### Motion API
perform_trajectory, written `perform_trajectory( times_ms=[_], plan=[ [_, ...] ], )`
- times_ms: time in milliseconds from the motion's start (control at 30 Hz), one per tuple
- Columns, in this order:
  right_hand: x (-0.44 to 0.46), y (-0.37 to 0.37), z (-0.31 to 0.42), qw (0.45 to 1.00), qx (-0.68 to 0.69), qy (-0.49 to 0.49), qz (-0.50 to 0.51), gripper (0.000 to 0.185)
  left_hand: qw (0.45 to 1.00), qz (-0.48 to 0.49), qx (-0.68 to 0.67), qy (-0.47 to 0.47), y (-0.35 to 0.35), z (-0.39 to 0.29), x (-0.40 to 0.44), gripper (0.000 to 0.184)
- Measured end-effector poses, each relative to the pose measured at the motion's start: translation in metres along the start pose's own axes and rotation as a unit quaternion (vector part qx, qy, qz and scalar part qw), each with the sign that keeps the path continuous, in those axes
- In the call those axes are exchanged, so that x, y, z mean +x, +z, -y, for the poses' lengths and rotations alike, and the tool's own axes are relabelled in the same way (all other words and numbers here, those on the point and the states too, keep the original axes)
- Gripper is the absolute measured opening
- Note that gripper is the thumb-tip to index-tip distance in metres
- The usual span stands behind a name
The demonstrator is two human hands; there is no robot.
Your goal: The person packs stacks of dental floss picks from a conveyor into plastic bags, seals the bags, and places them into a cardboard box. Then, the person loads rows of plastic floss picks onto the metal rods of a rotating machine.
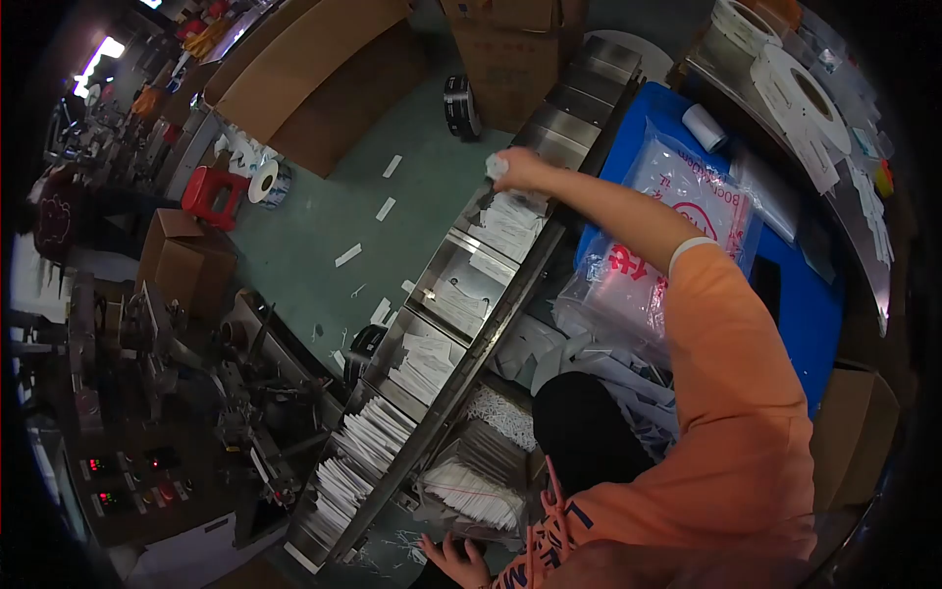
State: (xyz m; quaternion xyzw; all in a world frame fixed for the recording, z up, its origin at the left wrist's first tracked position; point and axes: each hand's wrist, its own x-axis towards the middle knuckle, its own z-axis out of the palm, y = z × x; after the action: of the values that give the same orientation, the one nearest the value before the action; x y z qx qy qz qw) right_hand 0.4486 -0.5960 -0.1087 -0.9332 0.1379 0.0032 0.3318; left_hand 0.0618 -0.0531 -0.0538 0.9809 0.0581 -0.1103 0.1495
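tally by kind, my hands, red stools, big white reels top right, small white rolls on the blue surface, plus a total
right hand and left hand: 2
red stool: 1
large white reels: 2
small white roll: 1
total: 6

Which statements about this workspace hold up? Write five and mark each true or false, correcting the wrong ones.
1. The right hand holds something whitish. True.
2. The stool behind the trough is blue. False: the stool is red.
3. White strips lie scattered on the green floor. True.
4. The left hand is pressing on the blue surface. False: the left hand is low in the view, near the bagged white stack, while a printed plastic bag lies partly on the blue surface.
5. The metal trough is divided into compartments. True.
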Motion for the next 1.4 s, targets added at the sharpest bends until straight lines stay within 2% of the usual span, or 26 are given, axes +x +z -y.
perform_trajectory(
  times_ms=[33,100,133,200,233,267,300,367,400,467,500,567,600,633,700,767,833,867,967,1033,1100,1133,1200,1233,1300,1400],
  plan=[
    [-0.006,0.014,0.004,0.994,-0.08,-0.011,0.08,0.053,1.0,-0.002,-0.009,-0.015,0.0,-0.005,-0.002,0.048],
    [-0.02,0.039,0.013,0.965,-0.202,0.068,0.151,0.074,0.999,-0.023,-0.026,-0.025,-0.001,-0.009,-0.003,0.042],
    [-0.024,0.049,0.017,0.966,-0.2,0.063,0.152,0.074,0.998,-0.041,-0.043,-0.027,0.0,-0.008,-0.004,0.037],
    [-0.032,0.067,0.023,0.988,-0.026,0.142,0.054,0.092,0.993,-0.073,-0.024,0.091,0.013,0.017,-0.004,0.037],
    [-0.023,0.092,0.017,0.984,0.037,0.159,0.073,0.096,0.993,-0.073,-0.022,0.087,0.017,0.023,-0.007,0.037],
    [-0.022,0.082,0.014,0.984,0.038,0.158,0.077,0.096,0.994,-0.07,-0.036,0.073,0.018,0.023,-0.01,0.033],
    [-0.025,0.059,0.011,0.934,0.23,0.163,0.221,0.098,0.995,-0.068,-0.051,0.059,0.018,0.023,-0.013,0.029],
    [-0.007,0.112,-0.017,0.911,0.274,0.194,0.239,0.094,0.993,-0.074,-0.054,0.072,0.021,0.028,-0.015,0.03],
    [-0.016,0.102,-0.004,0.912,0.273,0.19,0.24,0.094,0.992,-0.079,-0.055,0.085,0.022,0.031,-0.016,0.032],
    [-0.045,0.069,0.032,0.978,0.06,0.116,0.165,0.082,0.991,-0.083,-0.057,0.085,0.022,0.03,-0.017,0.031],
    [-0.043,0.066,0.042,0.988,0.031,0.112,0.106,0.064,0.991,-0.083,-0.056,0.086,0.021,0.028,-0.017,0.03],
    [-0.044,0.054,0.053,0.989,0.146,0.036,0.007,0.056,0.992,-0.081,-0.063,0.074,0.017,0.027,-0.019,0.03],
    [-0.062,0.034,0.084,0.981,0.195,0.021,-0.003,0.049,0.992,-0.082,-0.075,0.066,0.017,0.026,-0.02,0.031],
    [-0.065,0.045,0.093,0.981,0.195,0.02,0.003,0.049,0.992,-0.081,-0.074,0.06,0.019,0.027,-0.021,0.031],
    [-0.071,0.072,0.104,0.996,0.077,0.021,0.046,0.048,0.989,-0.092,-0.089,0.078,0.02,0.032,-0.02,0.033],
    [-0.072,0.104,0.109,0.998,0.034,-0.026,0.037,0.046,0.986,-0.106,-0.093,0.084,0.014,0.028,-0.02,0.033],
    [-0.062,0.143,0.108,0.983,-0.076,0.1,0.136,0.046,0.985,-0.117,-0.096,0.087,0.012,0.026,-0.025,0.034],
    [-0.045,0.179,0.095,0.956,-0.149,0.199,0.154,0.046,0.984,-0.119,-0.096,0.089,0.01,0.028,-0.027,0.034],
    [-0.101,0.152,0.134,0.972,-0.074,0.203,0.087,0.046,0.983,-0.134,-0.099,0.073,0.012,0.04,-0.04,0.034],
    [-0.105,0.153,0.143,0.973,-0.058,0.197,0.105,0.05,0.983,-0.14,-0.102,0.064,0.017,0.05,-0.046,0.034],
    [-0.098,0.162,0.138,0.97,0.107,0.169,0.135,0.068,0.981,-0.143,-0.114,0.057,0.022,0.057,-0.048,0.034],
    [-0.098,0.163,0.14,0.971,0.105,0.166,0.133,0.068,0.981,-0.146,-0.117,0.057,0.023,0.059,-0.048,0.034],
    [-0.101,0.165,0.141,0.953,0.194,0.184,0.144,0.086,0.979,-0.141,-0.128,0.071,0.026,0.059,-0.048,0.034],
    [-0.092,0.173,0.131,0.935,0.24,0.136,0.224,0.089,0.979,-0.142,-0.129,0.07,0.026,0.06,-0.049,0.034],
    [-0.085,0.183,0.121,0.924,0.258,0.147,0.242,0.086,0.975,-0.145,-0.147,0.084,0.027,0.059,-0.046,0.035],
    [-0.108,0.156,0.146,0.981,0.101,0.135,0.101,0.074,0.971,-0.155,-0.164,0.081,0.024,0.058,-0.044,0.034]
  ],
)
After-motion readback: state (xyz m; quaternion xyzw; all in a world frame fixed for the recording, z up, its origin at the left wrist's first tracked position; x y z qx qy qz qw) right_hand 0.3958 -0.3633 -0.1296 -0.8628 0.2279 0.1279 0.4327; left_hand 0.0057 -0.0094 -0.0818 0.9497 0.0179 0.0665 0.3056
